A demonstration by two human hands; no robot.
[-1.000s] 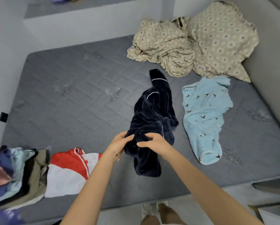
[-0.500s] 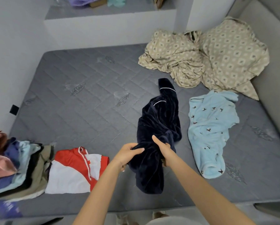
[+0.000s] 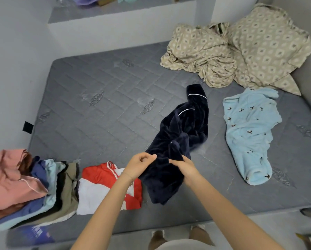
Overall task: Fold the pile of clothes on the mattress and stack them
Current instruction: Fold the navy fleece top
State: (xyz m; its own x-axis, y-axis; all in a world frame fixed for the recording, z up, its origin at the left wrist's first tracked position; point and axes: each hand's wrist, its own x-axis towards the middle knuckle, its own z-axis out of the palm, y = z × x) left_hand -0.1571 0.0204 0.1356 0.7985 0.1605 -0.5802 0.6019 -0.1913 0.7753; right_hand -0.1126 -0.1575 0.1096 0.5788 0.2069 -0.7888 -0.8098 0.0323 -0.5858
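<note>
Navy fleece top [image 3: 183,127] lies twisted on mattress [image 3: 97,123]; left hand [image 3: 139,166] and right hand [image 3: 184,167] both pinch near edge. Risk: lifting bunched cloth could leave sleeves tangled, sweep folded red shirt [image 3: 100,177] alongside.

The left edge cuts off the folded stack [image 3: 15,177].

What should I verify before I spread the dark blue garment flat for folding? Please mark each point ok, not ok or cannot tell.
1. Both hands hold the navy garment: the left hand pinches its edge, the right hand grips it. Ok.
2. Garment lies flat: it is bunched and twisted. Not ok.
3. Bare mattress for spreading: open area to the garment's left. Ok.
4. Apart from the light blue garment: a gap shows. Ok.
5. Apart from the red and white garment: the left forearm hides the border. Cannot tell.
</note>
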